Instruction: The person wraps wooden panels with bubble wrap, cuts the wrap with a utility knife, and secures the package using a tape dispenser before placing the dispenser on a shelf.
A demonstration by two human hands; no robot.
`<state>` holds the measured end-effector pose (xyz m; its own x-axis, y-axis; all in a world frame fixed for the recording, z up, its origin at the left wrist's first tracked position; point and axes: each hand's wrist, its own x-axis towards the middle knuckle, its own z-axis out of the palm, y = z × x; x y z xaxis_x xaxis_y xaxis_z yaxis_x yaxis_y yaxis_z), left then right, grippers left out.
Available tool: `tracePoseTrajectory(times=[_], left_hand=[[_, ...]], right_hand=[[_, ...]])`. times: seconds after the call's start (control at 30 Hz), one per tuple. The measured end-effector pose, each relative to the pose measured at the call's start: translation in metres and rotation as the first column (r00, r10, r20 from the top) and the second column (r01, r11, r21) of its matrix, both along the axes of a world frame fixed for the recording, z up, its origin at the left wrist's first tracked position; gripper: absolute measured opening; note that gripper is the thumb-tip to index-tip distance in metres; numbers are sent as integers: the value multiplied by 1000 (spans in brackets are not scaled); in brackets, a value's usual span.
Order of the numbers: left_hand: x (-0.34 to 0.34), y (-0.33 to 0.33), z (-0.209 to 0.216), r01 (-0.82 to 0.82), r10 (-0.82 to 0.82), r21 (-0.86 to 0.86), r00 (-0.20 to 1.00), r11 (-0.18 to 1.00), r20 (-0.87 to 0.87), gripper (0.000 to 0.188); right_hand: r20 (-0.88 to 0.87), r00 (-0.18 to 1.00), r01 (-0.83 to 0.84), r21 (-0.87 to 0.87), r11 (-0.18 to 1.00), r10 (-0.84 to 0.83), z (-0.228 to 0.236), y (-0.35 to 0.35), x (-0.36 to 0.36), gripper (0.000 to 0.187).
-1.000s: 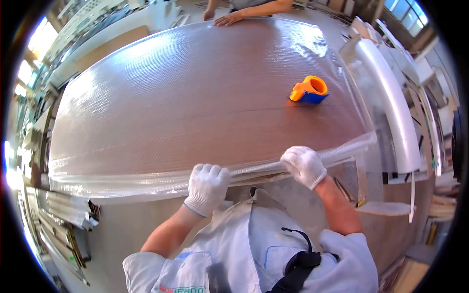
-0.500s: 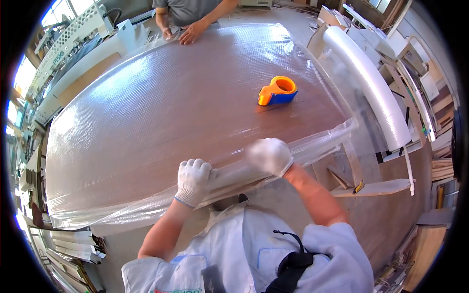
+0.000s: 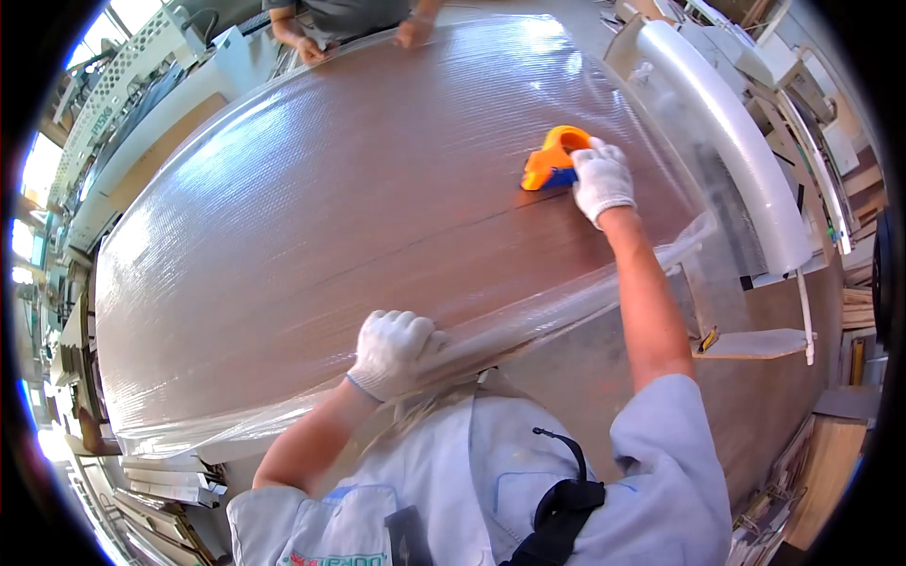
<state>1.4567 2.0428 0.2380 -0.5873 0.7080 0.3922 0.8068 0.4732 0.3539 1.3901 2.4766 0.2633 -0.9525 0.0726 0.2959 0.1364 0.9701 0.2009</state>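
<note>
Left hand (image 3: 392, 351): gloved in white, forearm coming up from the lower edge, bent at the elbow; grip pressed together on the bunched near edge of the plastic wrap (image 3: 528, 325).
Right hand (image 3: 601, 177): gloved in white, arm stretched far forward and nearly straight; fingers curled over the tape dispenser (image 3: 550, 160), touching its right side. Whether the grip is fully closed on it cannot be told.
Tape dispenser: one; orange body with a blue part beneath, lying on the wrapped brown panel (image 3: 359, 189), toward its far right.
Plastic wrap: one clear bubbled sheet, spread over the whole panel, gathered into a loose ridge along the near edge.
Panel: one; large, brown, lying flat on the surface.
Wrap roll (image 3: 727, 123): one; long and white, standing off the panel's right end.
Other person's hands (image 3: 311, 47): two, bare, resting on the panel's far edge.
Gloves: two, both on the wearer.
</note>
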Motion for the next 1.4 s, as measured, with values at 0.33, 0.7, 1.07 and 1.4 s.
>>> tracePoseTrajectory(times=[0.33,0.7,1.07,1.4], left_hand=[[-6,-22,-4,80,-62,-129,989,988,133,14],[-122,-156,106,-278,-58,505,831,817,553,53],[-238,-119,162,162,-273,228,711,960,648,12],[-312,-62,129,239,-242,60,876,969,417,15]], right_hand=[[-496,864,-494,-868,50,-87,31,-313,-6,44],[-637,734,-679,-702,216,237,-6,-333,-36,38],[-552,759,-641,-728,246,344,8,-337,-38,45],[-221,961,-174,-950,-260,164,-6,-344,-30,44]])
